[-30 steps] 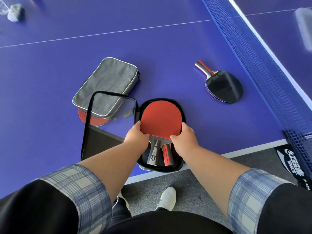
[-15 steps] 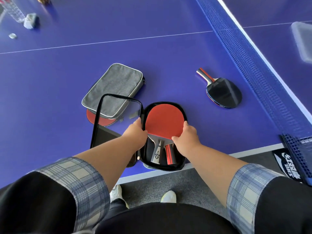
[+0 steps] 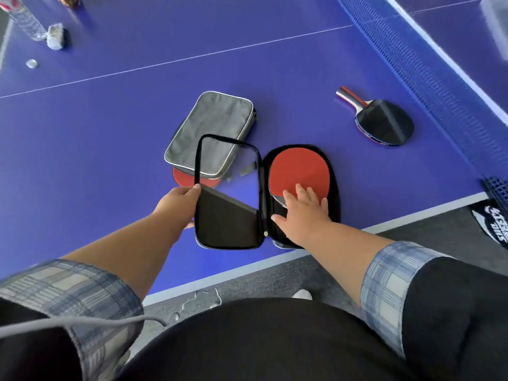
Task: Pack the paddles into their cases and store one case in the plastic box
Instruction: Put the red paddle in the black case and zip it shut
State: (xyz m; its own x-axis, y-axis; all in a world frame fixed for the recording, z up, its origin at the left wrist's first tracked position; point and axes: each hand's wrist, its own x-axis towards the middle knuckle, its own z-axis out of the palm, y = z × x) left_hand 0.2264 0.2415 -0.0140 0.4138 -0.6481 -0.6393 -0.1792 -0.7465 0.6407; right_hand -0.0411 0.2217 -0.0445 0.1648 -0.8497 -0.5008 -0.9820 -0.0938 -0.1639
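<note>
A black zip case (image 3: 334,188) lies unzipped near the table's front edge, with a red paddle (image 3: 298,169) in its right half. My right hand (image 3: 303,209) lies flat, fingers spread, on the paddle's handle end. The case's lid (image 3: 225,221), with a clear window, is raised, and my left hand (image 3: 178,200) grips its left edge. A grey case (image 3: 210,133) lies behind, on top of another red paddle (image 3: 182,178). A black-faced paddle (image 3: 384,123) lies alone at the right, by the net. A clear plastic box (image 3: 497,23) shows beyond the net.
The blue table-tennis table (image 3: 110,119) has a net (image 3: 439,92) along the right. At the far left stand a water bottle (image 3: 24,20), a crumpled grey lump (image 3: 56,35) and a small cap (image 3: 31,63). Grey floor lies below the table edge.
Both hands were seating the red paddle in the case. Now my left hand has shifted to the lid's edge, and my right hand has flattened on the paddle.
</note>
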